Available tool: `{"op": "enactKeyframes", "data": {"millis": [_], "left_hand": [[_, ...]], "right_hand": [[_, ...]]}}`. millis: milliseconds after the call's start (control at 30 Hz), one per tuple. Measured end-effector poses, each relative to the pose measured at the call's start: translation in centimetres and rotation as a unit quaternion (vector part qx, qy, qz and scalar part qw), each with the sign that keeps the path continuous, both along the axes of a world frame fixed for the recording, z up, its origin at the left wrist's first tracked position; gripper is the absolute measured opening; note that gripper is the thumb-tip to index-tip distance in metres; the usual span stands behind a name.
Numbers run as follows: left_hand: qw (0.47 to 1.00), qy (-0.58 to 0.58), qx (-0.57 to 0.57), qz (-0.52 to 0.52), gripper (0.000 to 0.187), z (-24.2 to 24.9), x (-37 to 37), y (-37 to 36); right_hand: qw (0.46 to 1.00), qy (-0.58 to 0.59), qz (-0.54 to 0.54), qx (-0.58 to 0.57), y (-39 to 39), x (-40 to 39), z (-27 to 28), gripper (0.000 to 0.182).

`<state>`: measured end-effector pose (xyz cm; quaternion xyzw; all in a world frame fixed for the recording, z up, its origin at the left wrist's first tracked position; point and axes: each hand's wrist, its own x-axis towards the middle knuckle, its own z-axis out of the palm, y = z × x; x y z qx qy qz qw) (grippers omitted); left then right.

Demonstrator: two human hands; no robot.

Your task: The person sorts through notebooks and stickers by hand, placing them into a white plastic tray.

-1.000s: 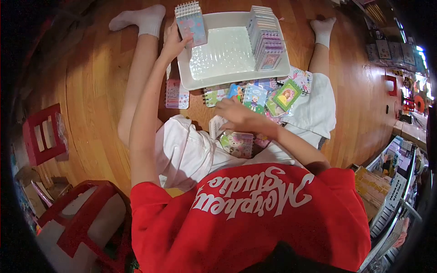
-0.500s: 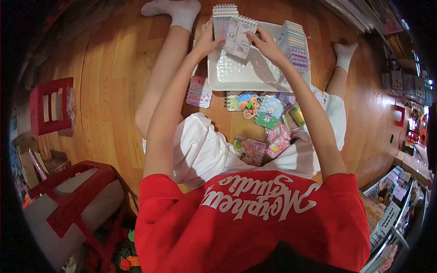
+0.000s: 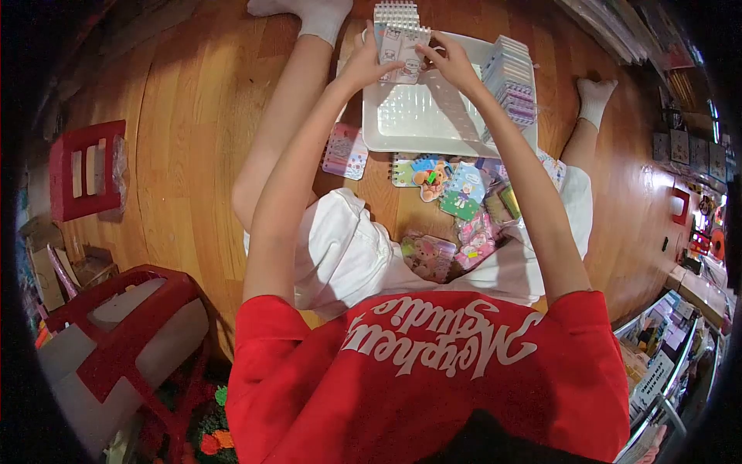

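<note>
Over the far left part of a white tray [image 3: 429, 145], my left hand [image 3: 369, 63] grips a stack of small spiral notebooks [image 3: 396, 15]. My right hand [image 3: 450, 62] has its thumb and fingers on the right edge of a notebook with cartoon drawings [image 3: 402, 56], which lies against the front of the stack. My left thumb reaches across the lower part of that notebook. Several more notebooks stand in a row [image 3: 510, 81] at the tray's right side. A pink and white notebook [image 3: 345, 152] lies on the floor at the tray's near left corner.
Between my legs lie a blue-green notebook [image 3: 464, 189], a bear-shaped item [image 3: 431, 182] and wrapped pink packets [image 3: 427, 257]. A red stool [image 3: 89, 170] is at the left, a red and grey one [image 3: 124, 332] lower left. Goods fill a rack [image 3: 665, 348] at the right.
The cartoon notebook has moved up and left, closer against the stack. My left thumb now lies over its lower part. The whole view has shifted slightly.
</note>
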<state>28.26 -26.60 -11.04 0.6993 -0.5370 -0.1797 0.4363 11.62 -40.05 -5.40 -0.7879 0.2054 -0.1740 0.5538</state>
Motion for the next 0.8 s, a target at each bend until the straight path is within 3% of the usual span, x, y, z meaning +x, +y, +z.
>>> {"op": "enactKeyframes", "data": {"millis": [67, 167, 267, 367, 467, 700, 800], "left_hand": [[0.998, 0.059, 0.009, -0.033, 0.125, -0.4, 0.5, -0.2], [0.998, -0.033, -0.004, -0.044, 0.123, 0.3, 0.6, 0.0], [0.995, -0.087, 0.052, -0.020, 0.122, 1.2, 0.3, 0.4], [0.997, -0.039, 0.058, -0.034, 0.122, 1.2, 0.5, 0.2], [0.999, -0.035, 0.035, -0.019, 0.121, 1.5, 0.2, 0.6], [0.984, -0.145, 0.010, 0.100, 0.100, 1.6, -2.4, 1.1], [0.976, -0.168, -0.008, 0.140, 0.096, 1.6, -3.1, 1.0]], "right_hand": [[1.000, -0.010, 0.008, 0.015, 0.0, 0.0, 0.1, 0.027], [1.000, -0.016, 0.019, 0.002, -0.1, 0.1, 0.3, 0.027], [0.999, 0.002, 0.032, -0.032, -0.3, 0.7, 0.4, 0.028], [0.998, 0.021, 0.014, -0.053, 0.2, 1.4, 0.6, 0.030], [0.996, 0.028, -0.045, -0.070, 0.5, 1.7, 0.0, 0.032], [0.984, 0.005, -0.143, -0.107, 1.5, 2.3, -0.7, 0.032], [0.982, 0.124, -0.075, -0.117, 2.0, 1.7, 0.4, 0.035]]}}
